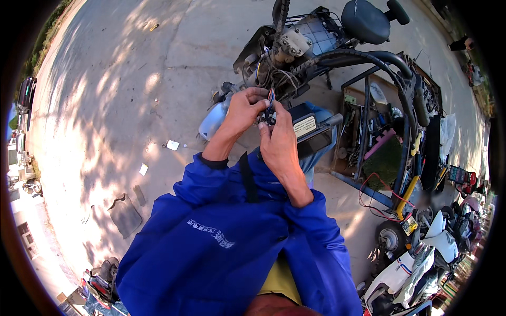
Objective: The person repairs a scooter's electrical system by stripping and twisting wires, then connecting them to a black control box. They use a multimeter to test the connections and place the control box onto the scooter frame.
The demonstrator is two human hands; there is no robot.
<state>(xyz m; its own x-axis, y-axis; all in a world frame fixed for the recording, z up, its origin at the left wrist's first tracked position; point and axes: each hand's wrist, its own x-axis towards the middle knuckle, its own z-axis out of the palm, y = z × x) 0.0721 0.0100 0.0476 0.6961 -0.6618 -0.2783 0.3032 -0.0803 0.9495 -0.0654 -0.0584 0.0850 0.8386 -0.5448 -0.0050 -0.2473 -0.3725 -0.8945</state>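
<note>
I'm looking down on what seems an outdoor vehicle-repair spot: sunlit, shadow-dappled concrete ground, a vehicle frame with its wires bared, and loose tools heaped beside it. I also see a white scooter at lower right — and a parked dark car far left.
</note>
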